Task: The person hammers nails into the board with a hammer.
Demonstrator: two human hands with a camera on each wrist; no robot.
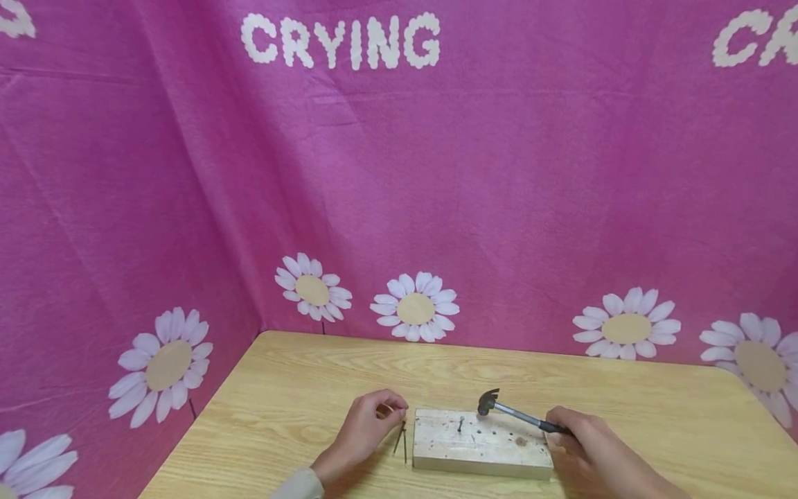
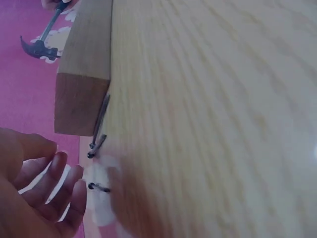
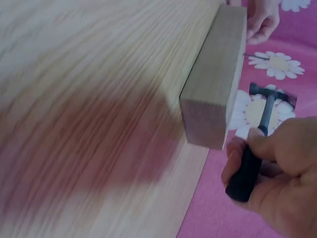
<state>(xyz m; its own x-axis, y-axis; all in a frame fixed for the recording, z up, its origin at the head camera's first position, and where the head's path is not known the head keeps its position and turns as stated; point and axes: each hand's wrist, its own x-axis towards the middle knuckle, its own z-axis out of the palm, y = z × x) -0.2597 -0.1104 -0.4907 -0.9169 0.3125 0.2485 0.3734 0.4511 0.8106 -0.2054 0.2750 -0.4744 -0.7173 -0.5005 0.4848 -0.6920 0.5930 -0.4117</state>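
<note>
Nails (image 1: 404, 447) lie on the bench (image 1: 312, 374), just off the left end of a wooden block (image 1: 436, 447). By them is the left hand (image 1: 368, 424), its thumb and fingertips drawn close together; I cannot tell whether anything is between them. Farther right, one nail (image 1: 460, 425) stands in the block's top. Then comes the hammer (image 1: 517, 414), claw pointing away, its black handle gripped firmly by the right hand (image 1: 582, 433).

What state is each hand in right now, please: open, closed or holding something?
Left hand: thumb and fingertips close together; whether they pinch anything cannot be told.
Right hand: closed, holding the hammer.
</note>
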